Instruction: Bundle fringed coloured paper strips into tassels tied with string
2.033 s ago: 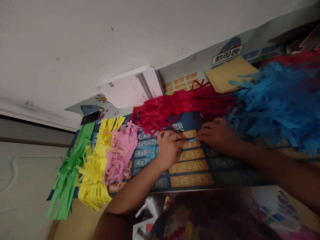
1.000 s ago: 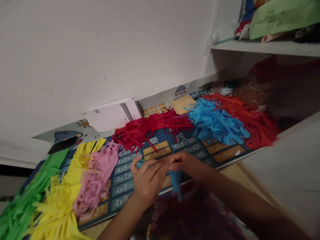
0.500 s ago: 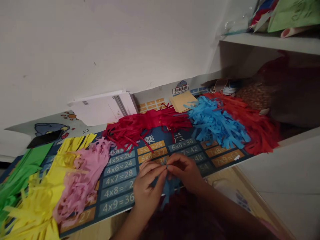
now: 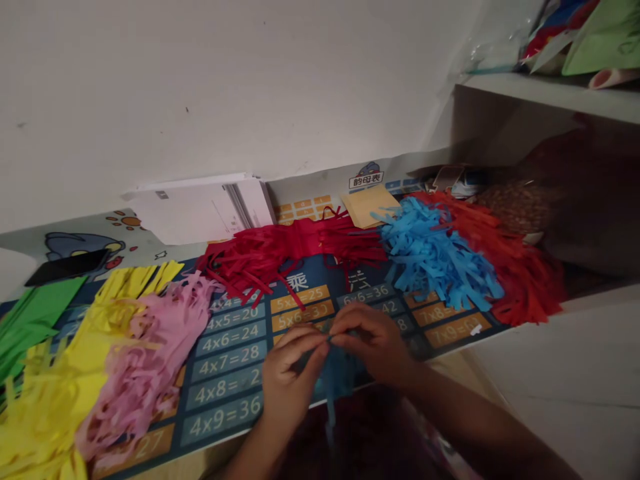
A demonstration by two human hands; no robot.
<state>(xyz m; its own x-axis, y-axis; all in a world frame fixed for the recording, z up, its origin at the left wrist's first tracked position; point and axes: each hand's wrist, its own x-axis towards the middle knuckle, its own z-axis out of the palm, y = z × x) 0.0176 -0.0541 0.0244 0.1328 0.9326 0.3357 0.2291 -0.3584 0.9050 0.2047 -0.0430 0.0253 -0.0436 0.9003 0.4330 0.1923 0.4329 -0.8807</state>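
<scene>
My left hand (image 4: 293,367) and my right hand (image 4: 373,340) meet at the front edge of the table, fingertips pinched together. Between them is a piece of blue fringed paper (image 4: 337,373), its strips hanging down past the table edge. Both hands grip its top; the exact spot under the fingers is hidden. Beyond the hands lies a dark red fringed paper bundle (image 4: 305,239). A bright blue fringed bundle (image 4: 435,250) rests to the right, against a red-orange one (image 4: 525,280). Pink (image 4: 150,360) and yellow (image 4: 95,333) fringed bundles spread out on the left.
Green paper (image 4: 37,323) and a dark phone (image 4: 67,267) are at the far left. A white stack of paper or box (image 4: 195,210) leans by the wall. A yellow paper square (image 4: 370,205) lies behind the bundles. A multiplication-chart mat (image 4: 225,383) covers the table; a shelf (image 4: 550,100) overhangs the right.
The view has shifted slightly. Both hands keep pinching the blue paper, the fingertips drawn close together, and a longer blue strip now hangs below them.
</scene>
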